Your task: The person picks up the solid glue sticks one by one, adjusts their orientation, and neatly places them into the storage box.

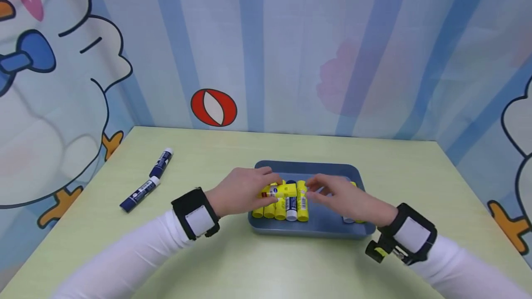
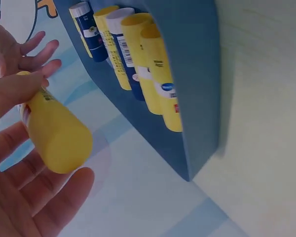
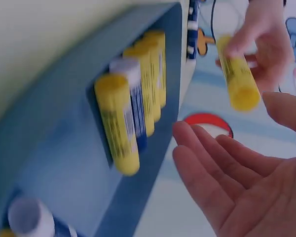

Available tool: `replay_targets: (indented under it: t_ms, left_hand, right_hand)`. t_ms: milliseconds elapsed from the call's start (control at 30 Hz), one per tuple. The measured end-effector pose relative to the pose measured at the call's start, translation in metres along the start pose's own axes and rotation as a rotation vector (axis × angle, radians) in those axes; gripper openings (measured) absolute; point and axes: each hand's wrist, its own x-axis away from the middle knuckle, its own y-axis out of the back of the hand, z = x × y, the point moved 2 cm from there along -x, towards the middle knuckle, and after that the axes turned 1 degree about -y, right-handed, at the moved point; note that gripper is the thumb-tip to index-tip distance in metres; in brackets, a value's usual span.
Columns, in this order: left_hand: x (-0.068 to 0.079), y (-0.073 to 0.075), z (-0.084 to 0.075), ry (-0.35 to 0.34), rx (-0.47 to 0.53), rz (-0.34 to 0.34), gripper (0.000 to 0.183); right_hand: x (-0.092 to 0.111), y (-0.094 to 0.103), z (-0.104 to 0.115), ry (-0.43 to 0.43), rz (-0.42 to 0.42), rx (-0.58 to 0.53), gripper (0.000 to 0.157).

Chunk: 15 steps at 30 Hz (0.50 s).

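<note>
Two blue sticks (image 1: 160,164) lie out on the desk (image 1: 208,149) near its left edge, so this looks partway along to me: you've got five sticks (image 1: 280,211) lined up toward the left edge of the tray (image 1: 307,232), plus a couple by its right edge, partly hidden. Your left hand (image 1: 241,192) is pinching a yellow stick (image 1: 287,190) crosswise above that row, not set down yet. Your right hand (image 1: 342,195) is empty, fingers loose, facing the left one over the tray.

It looks like a kids' play spot: past the counter's (image 1: 208,151) back edge is a blue striped sheet (image 1: 287,36) with a cartoon bird (image 1: 45,137) and red ball (image 1: 214,107).
</note>
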Motion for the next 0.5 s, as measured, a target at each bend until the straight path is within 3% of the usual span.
replay_targets:
  t_ms: [267, 500]
  left_hand:
    - [-0.002, -0.001, -0.013, -0.19, -0.158, -0.072, 0.03]
    - [-0.003, -0.002, -0.018, -0.25, -0.208, -0.107, 0.031]
  right_hand:
    - [-0.008, -0.019, 0.011, -0.026, 0.036, -0.277, 0.047]
    - [-0.009, -0.024, 0.011, -0.009, -0.006, -0.281, 0.034]
